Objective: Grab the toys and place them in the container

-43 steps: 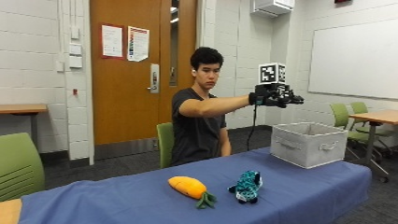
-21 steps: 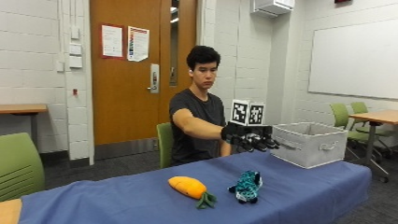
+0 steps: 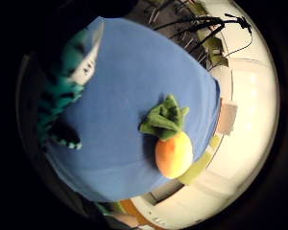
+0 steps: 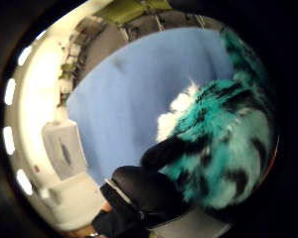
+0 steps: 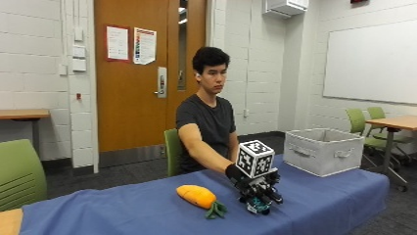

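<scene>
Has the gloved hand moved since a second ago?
Yes. In the outside view the hand has come down from above the grey container and away from it, to the teal toy on the blue tablecloth.

Teal-and-black striped plush toy [image 4: 223, 144] — on blue tablecloth [image 4: 134, 99], gloved finger [image 4: 149, 191] against it; grey fabric bin [image 4: 63, 151] near the cloth's far edge.

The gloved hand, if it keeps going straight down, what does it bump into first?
Most likely the teal and black striped plush toy. The gloved right hand is right above it on the blue tablecloth, and the toy fills its palm view. Whether they already touch is unclear.
</scene>
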Tool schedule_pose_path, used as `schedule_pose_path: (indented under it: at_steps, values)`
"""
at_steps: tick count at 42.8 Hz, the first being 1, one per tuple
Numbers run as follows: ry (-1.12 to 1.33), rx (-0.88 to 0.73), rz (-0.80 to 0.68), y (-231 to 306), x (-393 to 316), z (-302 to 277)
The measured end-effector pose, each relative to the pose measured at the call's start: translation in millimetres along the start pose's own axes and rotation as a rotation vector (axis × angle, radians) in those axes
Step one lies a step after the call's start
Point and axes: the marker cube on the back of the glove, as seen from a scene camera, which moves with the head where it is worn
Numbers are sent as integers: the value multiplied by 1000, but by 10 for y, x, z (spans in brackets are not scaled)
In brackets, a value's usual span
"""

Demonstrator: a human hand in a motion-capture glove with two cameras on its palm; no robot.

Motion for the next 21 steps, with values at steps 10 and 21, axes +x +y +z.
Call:
schedule_pose_path:
  at_steps: [10,21]
  values:
    - [-2,-19,-15,95,61,102]
    - [87,93,1,224,-31,-57]
